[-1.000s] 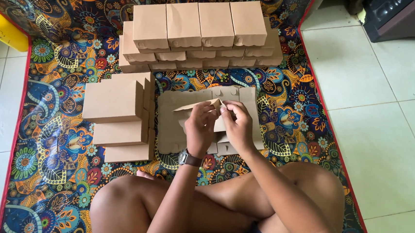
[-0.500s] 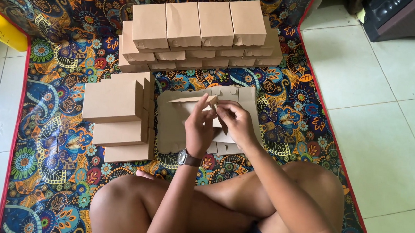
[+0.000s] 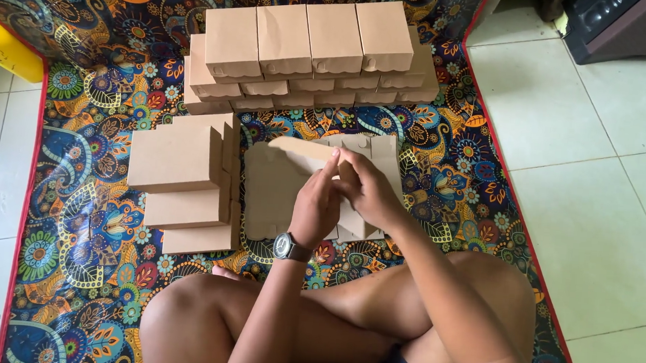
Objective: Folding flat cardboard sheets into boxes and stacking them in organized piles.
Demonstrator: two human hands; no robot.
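Two hands, left hand (image 3: 317, 204) and right hand (image 3: 368, 188), pinch a flat cardboard blank (image 3: 282, 175) at frame centre; uneven pressure could crease or tear its flaps.

A flat brown cardboard box blank (image 3: 294, 157) is held tilted just above a stack of flat blanks (image 3: 276, 201) on the patterned mat, one long flap raised. It seems partly folded, though fingers hide its middle.
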